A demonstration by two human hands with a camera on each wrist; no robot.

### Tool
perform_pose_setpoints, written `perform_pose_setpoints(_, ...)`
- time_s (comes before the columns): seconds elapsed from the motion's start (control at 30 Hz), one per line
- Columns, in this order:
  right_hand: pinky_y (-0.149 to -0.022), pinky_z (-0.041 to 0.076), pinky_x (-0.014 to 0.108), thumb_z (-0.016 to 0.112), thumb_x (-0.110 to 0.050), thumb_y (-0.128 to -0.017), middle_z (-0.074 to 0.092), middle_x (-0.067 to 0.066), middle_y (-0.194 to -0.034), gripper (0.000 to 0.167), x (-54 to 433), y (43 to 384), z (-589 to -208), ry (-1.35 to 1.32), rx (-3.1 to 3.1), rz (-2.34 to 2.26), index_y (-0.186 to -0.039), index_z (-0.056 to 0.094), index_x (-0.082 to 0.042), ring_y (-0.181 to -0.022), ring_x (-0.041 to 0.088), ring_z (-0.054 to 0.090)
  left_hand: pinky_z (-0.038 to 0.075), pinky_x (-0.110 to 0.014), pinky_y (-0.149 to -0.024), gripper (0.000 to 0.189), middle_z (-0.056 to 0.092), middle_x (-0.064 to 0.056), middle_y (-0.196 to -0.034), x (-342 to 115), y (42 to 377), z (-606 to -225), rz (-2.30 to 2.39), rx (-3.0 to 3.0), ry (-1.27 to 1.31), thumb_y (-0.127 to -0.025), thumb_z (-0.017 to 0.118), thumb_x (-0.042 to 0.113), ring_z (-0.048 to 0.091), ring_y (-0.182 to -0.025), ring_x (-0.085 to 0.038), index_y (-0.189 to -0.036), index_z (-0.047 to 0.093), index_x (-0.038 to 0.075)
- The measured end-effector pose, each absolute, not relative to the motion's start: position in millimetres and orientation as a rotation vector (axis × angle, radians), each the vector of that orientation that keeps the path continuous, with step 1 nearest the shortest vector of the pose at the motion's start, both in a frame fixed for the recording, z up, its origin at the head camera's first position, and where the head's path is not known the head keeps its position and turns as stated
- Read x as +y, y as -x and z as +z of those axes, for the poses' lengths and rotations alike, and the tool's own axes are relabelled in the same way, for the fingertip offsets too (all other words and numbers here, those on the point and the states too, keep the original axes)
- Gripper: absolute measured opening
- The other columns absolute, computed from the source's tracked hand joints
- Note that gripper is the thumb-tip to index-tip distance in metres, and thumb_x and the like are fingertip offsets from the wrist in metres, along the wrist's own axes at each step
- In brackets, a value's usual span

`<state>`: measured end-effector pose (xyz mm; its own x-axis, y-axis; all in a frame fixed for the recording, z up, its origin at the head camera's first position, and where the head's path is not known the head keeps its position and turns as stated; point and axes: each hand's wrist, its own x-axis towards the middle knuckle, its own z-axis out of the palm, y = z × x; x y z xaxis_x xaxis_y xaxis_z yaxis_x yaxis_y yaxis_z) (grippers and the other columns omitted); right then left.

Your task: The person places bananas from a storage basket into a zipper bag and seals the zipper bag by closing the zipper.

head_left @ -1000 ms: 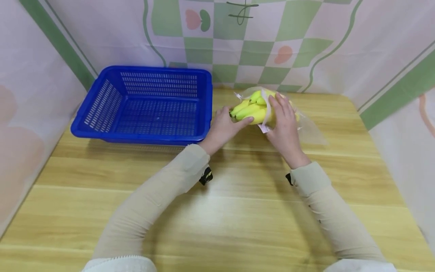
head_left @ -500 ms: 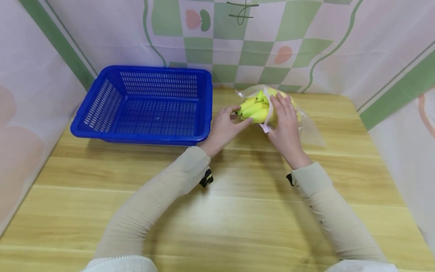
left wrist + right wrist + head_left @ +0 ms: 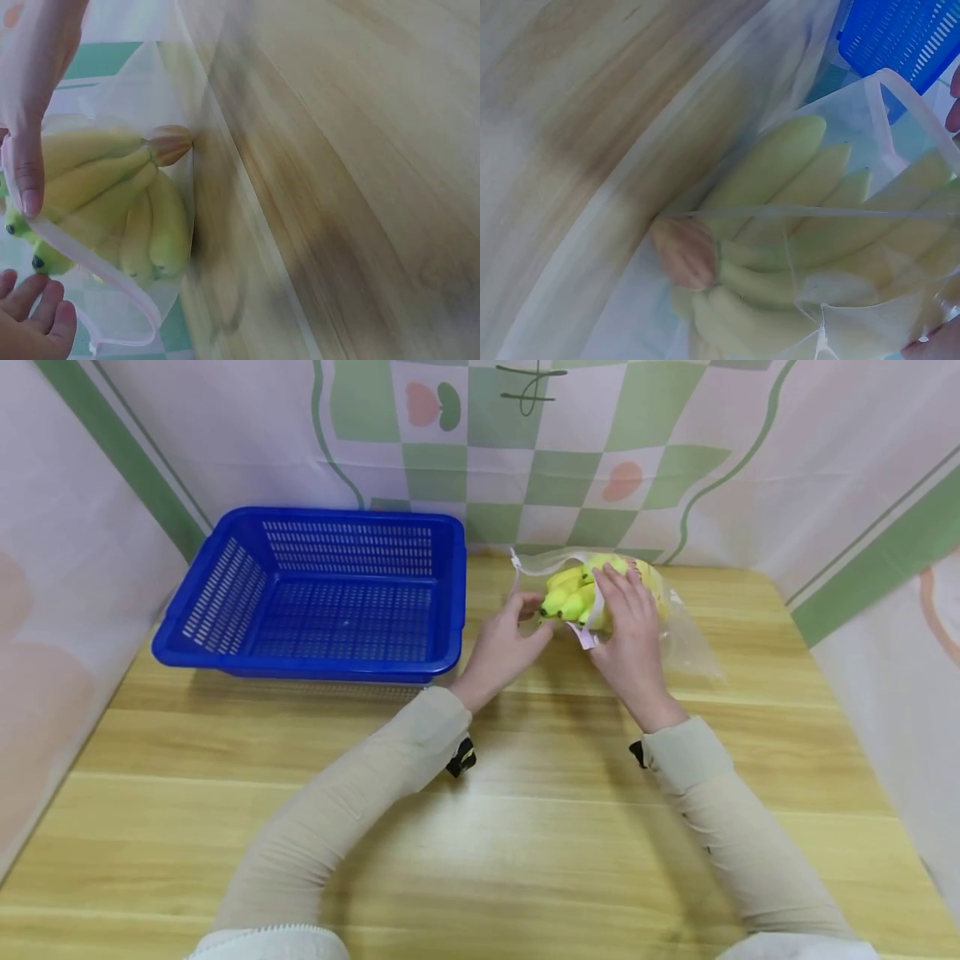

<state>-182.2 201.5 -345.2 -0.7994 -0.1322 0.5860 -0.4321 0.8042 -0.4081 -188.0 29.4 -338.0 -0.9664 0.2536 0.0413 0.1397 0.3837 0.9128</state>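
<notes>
A bunch of yellow bananas with greenish, dark-ended tips lies inside a clear plastic bag with a pale strip along its mouth. My right hand grips the bag and bananas from the right, its thumb over the strip in the left wrist view. At the mouth, my left hand has its fingers loosely bent close to the banana tips, thumb and forefinger apart. In the right wrist view, the brown stem end of the bunch shows deep in the bag, towards the table.
A blue slotted plastic basket stands left of the left hand, with nothing in it. Everything stands on a wood-grain table. Behind it hangs a green-and-white checked cloth.
The bananas have slid a little to the right, deeper into the bag. My left hand has followed slightly rightward, its fingers now further apart. The bag's mouth spreads wider on the left.
</notes>
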Motion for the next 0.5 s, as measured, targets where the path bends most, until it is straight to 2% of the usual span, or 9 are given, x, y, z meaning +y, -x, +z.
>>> perform_pose_setpoints(0.1,-0.120,0.015,0.053,0.076,-0.005,-0.078,0.047,0.021,-0.143,0.064,201.2,181.9,-343.0,-0.403,-2.445,0.729,-0.135,0.048,0.000,-0.143,0.038,0.028,0.045,-0.032,-0.104,0.046,0.053,-0.003,-0.142,29.7,186.8,-336.5,1.622,2.528,-0.432,-0.093,0.055,0.023,0.049,-0.132,-0.019,-0.137,0.045,0.013)
perform_pose_setpoints(0.23,-0.119,0.015,0.057,0.077,-0.006,-0.077,0.050,0.021,-0.141,0.062,201.5,183.1,-339.6,-0.395,-2.436,0.727,-0.133,0.051,0.000,-0.142,0.037,0.030,0.042,-0.033,-0.107,0.050,0.050,-0.004,-0.144,28.9,187.2,-333.8,1.574,2.512,-0.520,-0.094,0.053,0.021,0.046,-0.135,-0.019,-0.141,0.039,0.012)
perform_pose_setpoints(0.33,-0.118,0.017,0.057,0.077,-0.008,-0.076,0.053,0.021,-0.138,0.059,202.4,184.3,-337.9,-0.391,-2.427,0.720,-0.130,0.055,0.000,-0.141,0.037,0.034,0.037,-0.033,-0.113,0.053,0.047,-0.005,-0.147,27.8,189.0,-331.3,1.563,2.489,-0.539,-0.094,0.052,0.020,0.043,-0.137,-0.019,-0.143,0.035,0.010)
perform_pose_setpoints(0.5,-0.118,0.019,0.054,0.077,-0.009,-0.077,0.057,0.020,-0.133,0.051,205.3,186.8,-338.3,-0.373,-2.398,0.753,-0.124,0.060,0.001,-0.138,0.035,0.039,0.037,-0.034,-0.112,0.054,0.045,-0.009,-0.147,25.1,193.8,-326.5,1.606,2.482,-0.516,-0.092,0.053,0.014,0.043,-0.136,-0.022,-0.143,0.035,0.007)
